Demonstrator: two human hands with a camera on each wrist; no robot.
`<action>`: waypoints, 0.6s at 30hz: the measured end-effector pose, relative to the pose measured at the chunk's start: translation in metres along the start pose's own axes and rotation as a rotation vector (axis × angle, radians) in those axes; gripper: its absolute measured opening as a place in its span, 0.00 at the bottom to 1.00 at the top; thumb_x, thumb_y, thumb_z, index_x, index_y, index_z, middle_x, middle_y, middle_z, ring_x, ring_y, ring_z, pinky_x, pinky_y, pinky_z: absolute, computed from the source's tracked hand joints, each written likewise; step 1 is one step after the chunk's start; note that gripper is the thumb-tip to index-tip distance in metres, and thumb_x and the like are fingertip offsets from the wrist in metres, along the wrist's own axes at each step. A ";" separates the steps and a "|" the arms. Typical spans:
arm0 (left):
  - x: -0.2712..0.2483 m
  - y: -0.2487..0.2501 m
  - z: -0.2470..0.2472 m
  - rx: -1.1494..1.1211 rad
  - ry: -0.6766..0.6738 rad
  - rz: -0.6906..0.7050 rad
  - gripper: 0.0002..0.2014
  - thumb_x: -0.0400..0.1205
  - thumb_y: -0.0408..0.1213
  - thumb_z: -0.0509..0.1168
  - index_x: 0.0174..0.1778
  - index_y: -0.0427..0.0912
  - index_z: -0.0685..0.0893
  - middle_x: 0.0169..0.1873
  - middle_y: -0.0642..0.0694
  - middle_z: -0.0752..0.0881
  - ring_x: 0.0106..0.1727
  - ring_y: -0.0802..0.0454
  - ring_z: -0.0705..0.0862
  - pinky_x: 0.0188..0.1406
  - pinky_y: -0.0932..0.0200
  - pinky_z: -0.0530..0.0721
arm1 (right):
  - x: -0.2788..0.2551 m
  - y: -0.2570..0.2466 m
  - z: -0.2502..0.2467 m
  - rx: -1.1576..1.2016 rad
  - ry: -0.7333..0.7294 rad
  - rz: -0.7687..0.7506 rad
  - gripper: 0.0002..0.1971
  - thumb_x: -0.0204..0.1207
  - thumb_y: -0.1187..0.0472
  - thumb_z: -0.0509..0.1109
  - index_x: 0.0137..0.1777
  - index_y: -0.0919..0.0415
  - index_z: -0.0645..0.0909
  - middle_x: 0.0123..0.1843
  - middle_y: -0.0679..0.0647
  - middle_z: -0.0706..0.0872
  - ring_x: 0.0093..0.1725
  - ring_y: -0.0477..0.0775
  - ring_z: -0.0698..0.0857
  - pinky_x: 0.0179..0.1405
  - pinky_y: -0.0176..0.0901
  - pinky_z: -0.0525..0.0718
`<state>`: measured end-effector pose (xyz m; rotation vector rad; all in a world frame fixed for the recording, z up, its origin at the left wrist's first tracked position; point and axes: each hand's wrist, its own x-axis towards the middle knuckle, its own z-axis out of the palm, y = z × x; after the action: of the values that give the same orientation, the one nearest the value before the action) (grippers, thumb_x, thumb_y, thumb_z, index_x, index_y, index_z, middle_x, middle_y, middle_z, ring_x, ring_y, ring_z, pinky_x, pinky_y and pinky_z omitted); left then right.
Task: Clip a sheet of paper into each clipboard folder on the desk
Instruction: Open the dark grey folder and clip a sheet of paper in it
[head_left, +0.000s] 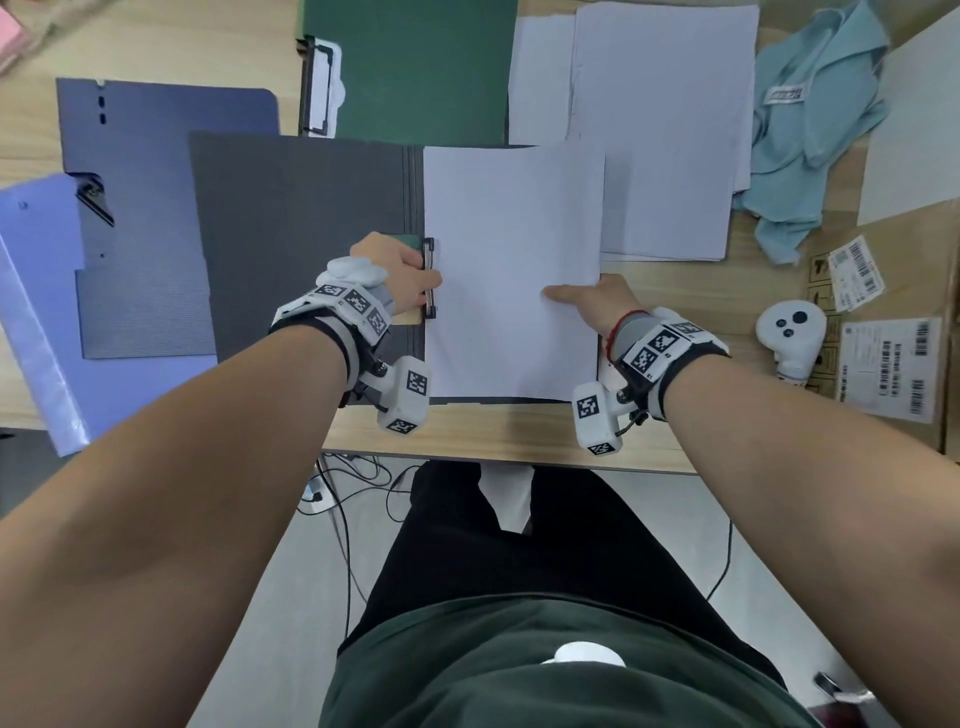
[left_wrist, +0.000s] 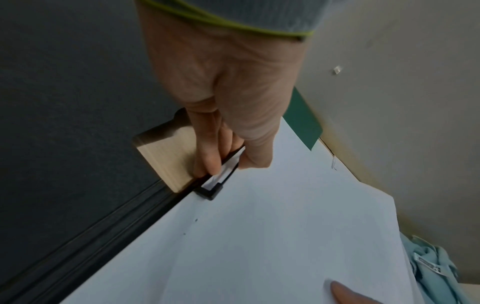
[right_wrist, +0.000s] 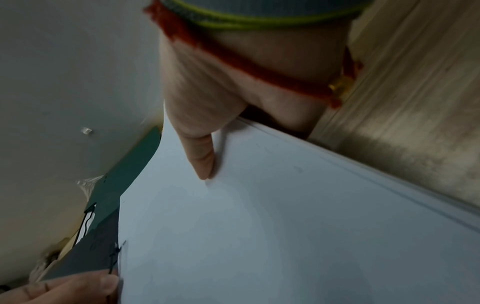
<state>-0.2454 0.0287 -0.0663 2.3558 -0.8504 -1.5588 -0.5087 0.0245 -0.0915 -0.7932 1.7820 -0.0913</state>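
The left hand (head_left: 400, 270) pinched the black clip (left_wrist: 217, 185) of the open grey folder (head_left: 306, 218); the right hand (head_left: 597, 304) gripped the sheet (head_left: 514, 270) lying on the folder's right half. Best to square the sheet's edge under the clip (1 sheet only) before releasing.

Bare desk (head_left: 498, 441) runs along the near edge at 6 o'clock, open for a hand to pass. At 12 the green folder (head_left: 421, 67) and at 1 the paper stack (head_left: 670, 130) block the far side; the cloth (head_left: 810, 130) lies at 2, the controller (head_left: 789, 332) and box (head_left: 893, 312) at 3. At 9 and 10 the blue folders (head_left: 156, 156) crowd against the grey folder (head_left: 301, 234).
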 end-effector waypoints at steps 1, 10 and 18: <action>0.000 0.000 0.000 0.016 0.007 0.003 0.05 0.71 0.35 0.76 0.37 0.45 0.86 0.44 0.42 0.93 0.36 0.51 0.93 0.50 0.47 0.92 | 0.003 0.002 -0.001 0.002 -0.008 -0.005 0.56 0.40 0.35 0.82 0.69 0.66 0.77 0.62 0.57 0.86 0.59 0.59 0.86 0.65 0.55 0.83; -0.001 0.009 0.008 0.272 0.080 0.015 0.12 0.57 0.49 0.72 0.31 0.46 0.86 0.35 0.49 0.92 0.33 0.49 0.91 0.45 0.48 0.92 | -0.011 -0.012 -0.001 -0.120 -0.008 -0.020 0.40 0.71 0.40 0.76 0.71 0.71 0.70 0.60 0.57 0.79 0.57 0.58 0.80 0.53 0.47 0.76; 0.004 0.021 0.019 0.615 0.142 -0.028 0.14 0.68 0.50 0.74 0.37 0.45 0.80 0.30 0.49 0.80 0.26 0.51 0.75 0.31 0.62 0.76 | -0.006 -0.015 0.001 -0.242 -0.021 -0.047 0.42 0.79 0.42 0.68 0.81 0.71 0.59 0.78 0.63 0.70 0.75 0.63 0.73 0.55 0.44 0.70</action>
<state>-0.2685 0.0121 -0.0680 2.8452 -1.4276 -1.2373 -0.5004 0.0167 -0.0804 -1.0055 1.7755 0.1032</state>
